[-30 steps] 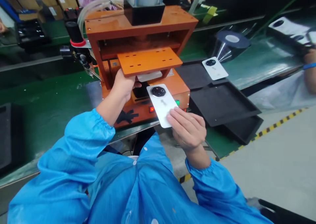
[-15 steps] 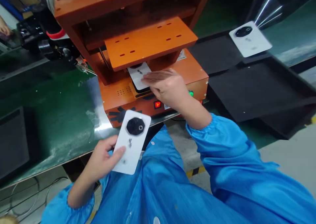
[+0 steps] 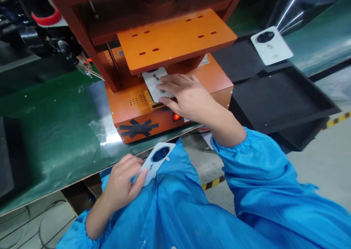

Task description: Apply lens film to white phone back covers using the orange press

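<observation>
A: Two white phone back covers are in the person's bare hands, seen from a head-worn camera looking down over blue sleeves.

B: Where is each one?

A: The right hand (image 3: 189, 97) lies flat on a white cover (image 3: 155, 81) that rests on the bed of an orange press (image 3: 164, 62), under its raised orange plate (image 3: 175, 38). The fingers (image 3: 171, 84) press down on top of it rather than closing round it. The left hand (image 3: 123, 181) is low, near the person's lap, just off the edge of the green surface (image 3: 55, 132). Its grip is closed on a second cover (image 3: 155, 161), tilted, with the dark camera ring facing up.

B: What else is nearby?

A: A red lit switch (image 3: 176, 116) shows on the front of the press, just below the right hand, and black tape forms a star shape (image 3: 138, 127) to its left. To the right, black trays (image 3: 276, 99) are stacked, and a third white cover (image 3: 271, 46) lies on a dark tray beyond them, well apart from both hands. A clear film (image 3: 105, 132) lies on the green surface beside the press.
</observation>
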A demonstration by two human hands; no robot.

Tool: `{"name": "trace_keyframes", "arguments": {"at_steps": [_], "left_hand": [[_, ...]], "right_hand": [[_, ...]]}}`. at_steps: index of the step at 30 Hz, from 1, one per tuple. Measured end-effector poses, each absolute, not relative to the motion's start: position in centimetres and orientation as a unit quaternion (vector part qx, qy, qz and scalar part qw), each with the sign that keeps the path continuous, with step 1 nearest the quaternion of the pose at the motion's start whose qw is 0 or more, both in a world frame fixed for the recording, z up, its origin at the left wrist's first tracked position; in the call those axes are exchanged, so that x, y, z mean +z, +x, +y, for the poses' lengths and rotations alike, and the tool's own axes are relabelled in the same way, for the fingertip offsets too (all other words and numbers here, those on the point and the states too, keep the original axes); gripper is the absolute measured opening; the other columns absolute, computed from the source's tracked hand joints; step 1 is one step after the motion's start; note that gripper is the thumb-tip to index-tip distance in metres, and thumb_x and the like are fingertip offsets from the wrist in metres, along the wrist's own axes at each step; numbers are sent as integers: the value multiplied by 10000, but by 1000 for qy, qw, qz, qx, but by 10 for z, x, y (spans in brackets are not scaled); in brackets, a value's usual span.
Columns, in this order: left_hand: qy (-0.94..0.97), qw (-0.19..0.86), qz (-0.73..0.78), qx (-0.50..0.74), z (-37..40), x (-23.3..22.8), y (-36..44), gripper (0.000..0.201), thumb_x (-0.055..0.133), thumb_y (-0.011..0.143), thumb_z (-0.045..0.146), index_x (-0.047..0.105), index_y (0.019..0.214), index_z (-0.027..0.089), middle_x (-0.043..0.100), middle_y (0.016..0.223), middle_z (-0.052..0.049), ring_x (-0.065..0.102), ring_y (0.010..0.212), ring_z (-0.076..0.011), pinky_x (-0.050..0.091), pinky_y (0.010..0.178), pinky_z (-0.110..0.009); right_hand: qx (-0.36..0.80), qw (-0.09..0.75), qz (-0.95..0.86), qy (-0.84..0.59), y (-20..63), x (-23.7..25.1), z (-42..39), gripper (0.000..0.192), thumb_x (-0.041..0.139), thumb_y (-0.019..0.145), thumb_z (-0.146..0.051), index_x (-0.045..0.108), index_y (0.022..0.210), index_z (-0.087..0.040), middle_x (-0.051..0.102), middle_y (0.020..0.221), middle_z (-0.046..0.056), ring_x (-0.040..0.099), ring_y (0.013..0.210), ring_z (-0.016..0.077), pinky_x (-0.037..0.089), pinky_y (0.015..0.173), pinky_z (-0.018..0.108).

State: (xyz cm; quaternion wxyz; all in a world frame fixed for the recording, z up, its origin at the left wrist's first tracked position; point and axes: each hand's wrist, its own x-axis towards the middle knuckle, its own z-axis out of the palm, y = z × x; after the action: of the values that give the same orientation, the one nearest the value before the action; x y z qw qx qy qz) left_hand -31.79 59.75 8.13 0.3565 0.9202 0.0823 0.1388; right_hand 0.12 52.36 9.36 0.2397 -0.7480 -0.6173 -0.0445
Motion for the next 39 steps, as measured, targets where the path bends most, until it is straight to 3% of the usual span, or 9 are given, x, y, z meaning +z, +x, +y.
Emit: {"name": "trace_keyframes", "arguments": {"at_steps": [2,4,9,12,16,25,33,36,39], "left_hand": [[941,284,54,174,597,79,-307,239,590,1018,177,627,784,201,779,1082,-108,694,906,-214,581,818,-355],[957,209,43,197,598,73,-298,234,610,1007,178,620,773,194,746,1338,-169,705,957,-247,587,842,-408],[971,135,73,182,604,57,-289,263,592,1024,167,607,762,171,445,1691,-270,709,928,-260,584,807,-450],[980,96,69,162,607,52,-289,283,580,1034,166,605,752,168,381,1717,-274,700,823,-244,556,724,-442],[984,68,60,156,608,49,-292,287,574,1046,175,603,760,169,344,1727,-272,721,822,-249,535,696,-438],[981,37,72,178,603,48,-295,263,573,1045,163,619,786,174,476,1643,-298,704,748,-225,508,679,-419],[982,40,94,161,606,57,-292,333,535,1046,182,542,713,207,576,1601,-225,634,626,-187,477,647,-421],[979,75,96,165,609,64,-294,319,541,1049,190,549,730,203,619,1574,-200,702,732,-211,509,680,-416],[950,180,105,231,604,74,-298,239,555,1046,173,617,816,191,680,1465,-186,749,1003,-245,584,837,-399]], "right_hand": [[-41,233,-612,-755,-4,91,525,360,580,1081,-377,686,1400,-247,653,1529,100,584,1418,351,449,1151,549],[-55,240,-603,-759,-8,88,519,375,568,1083,-371,666,1424,-252,641,1544,99,576,1434,347,424,1184,555],[-206,341,-434,-808,-21,55,457,443,432,1116,-297,596,1527,-275,659,1490,112,608,1404,335,476,1180,582],[-284,327,-363,-825,-33,14,416,473,465,1104,-273,582,1561,-295,692,1419,132,690,1266,350,567,1063,582],[-302,287,-397,-818,-42,-20,397,552,546,1072,-246,519,1623,-282,656,1504,153,720,1222,369,599,966,553],[-317,294,-386,-815,-27,-20,401,595,573,1037,-213,516,1629,-212,705,1305,164,696,1146,310,612,962,484],[-310,301,-359,-827,-27,-21,406,519,547,1035,-182,618,1546,-239,674,1356,170,679,1168,316,617,959,495],[-304,323,-359,-821,-31,-12,407,473,561,1038,-190,639,1504,-220,666,1361,186,677,1204,326,612,991,516],[-283,399,-363,-793,-52,0,404,461,635,1015,-216,618,1476,-204,683,1316,187,685,1212,328,620,985,512]]}}
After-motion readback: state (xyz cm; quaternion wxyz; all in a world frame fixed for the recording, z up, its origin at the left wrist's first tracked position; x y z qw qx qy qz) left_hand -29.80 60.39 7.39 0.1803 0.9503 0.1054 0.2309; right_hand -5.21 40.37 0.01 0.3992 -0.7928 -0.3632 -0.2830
